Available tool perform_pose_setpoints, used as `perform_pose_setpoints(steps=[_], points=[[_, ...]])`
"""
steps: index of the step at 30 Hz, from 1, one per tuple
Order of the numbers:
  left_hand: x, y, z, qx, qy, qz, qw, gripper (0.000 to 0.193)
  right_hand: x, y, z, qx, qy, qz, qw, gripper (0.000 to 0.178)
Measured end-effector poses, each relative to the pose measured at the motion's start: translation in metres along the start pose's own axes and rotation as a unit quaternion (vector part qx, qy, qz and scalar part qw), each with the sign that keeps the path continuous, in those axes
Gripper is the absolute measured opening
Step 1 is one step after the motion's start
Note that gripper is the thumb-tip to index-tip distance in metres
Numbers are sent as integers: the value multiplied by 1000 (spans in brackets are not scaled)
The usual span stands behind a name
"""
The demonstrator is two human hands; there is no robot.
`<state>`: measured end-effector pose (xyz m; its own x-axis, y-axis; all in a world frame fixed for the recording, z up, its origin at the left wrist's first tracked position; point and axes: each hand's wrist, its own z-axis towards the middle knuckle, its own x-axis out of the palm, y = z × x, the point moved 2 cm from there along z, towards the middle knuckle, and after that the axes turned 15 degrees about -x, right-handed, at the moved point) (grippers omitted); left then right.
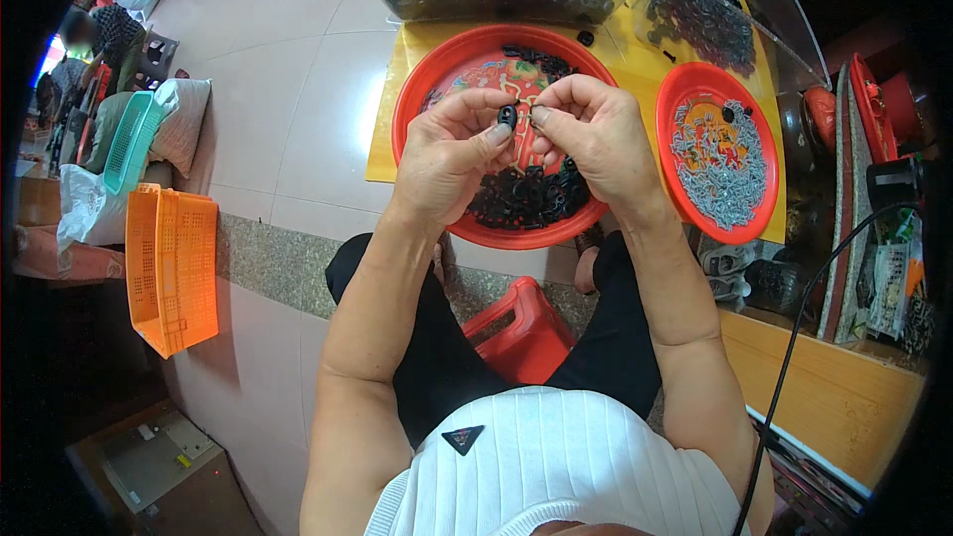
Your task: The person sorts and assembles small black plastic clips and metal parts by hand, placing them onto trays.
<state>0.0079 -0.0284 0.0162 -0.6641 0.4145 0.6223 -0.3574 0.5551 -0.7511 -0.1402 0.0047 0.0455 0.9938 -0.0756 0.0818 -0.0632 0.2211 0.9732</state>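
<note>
Over a large round red tray (526, 237) both of my hands are raised close together, fingertips nearly meeting. My left hand (437, 154) pinches a small black oval plastic piece (507, 117) between thumb and fingers. My right hand (606, 139) is closed in a pinch beside it, on something small and dark that I cannot make out. Loose black plastic parts (521, 201) lie heaped at the tray's near side, and more lie at its far side. To the right, a smaller red tray (669, 154) holds many small silvery metal pieces (730, 184), perhaps screws, with a black part on top.
Two clear plastic bins (516, 12) of black parts stand behind the trays on a yellow surface (382, 129). A red stool (526, 337) is between my legs. An orange crate (179, 273) and a green basket (132, 144) stand left. A black cable (794, 337) hangs at right.
</note>
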Motion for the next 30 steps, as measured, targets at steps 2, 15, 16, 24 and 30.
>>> perform_pose_setpoints(steps=[2, 15, 16, 24, 30], points=[[0, 0, 0, 4, 1, 5, 1000, 28, 0, -1, 0, -3, 0, -1, 1000, 9], [5, 1, 0, 32, -29, 65, 997, 20, 3, 2, -1, 9, 13, -7, 1000, 8], [6, 1, 0, 36, -25, 73, 996, 20, 3, 0, -1, 14, 13, -1, 1000, 8], [9, 2, -1, 42, -33, 84, 995, 20, 1, -4, 0, 33, 21, 10, 999, 8], [7, 1, -2, 51, -27, 75, 996, 20, -9, -13, 4, 35, 65, 142, 987, 13]])
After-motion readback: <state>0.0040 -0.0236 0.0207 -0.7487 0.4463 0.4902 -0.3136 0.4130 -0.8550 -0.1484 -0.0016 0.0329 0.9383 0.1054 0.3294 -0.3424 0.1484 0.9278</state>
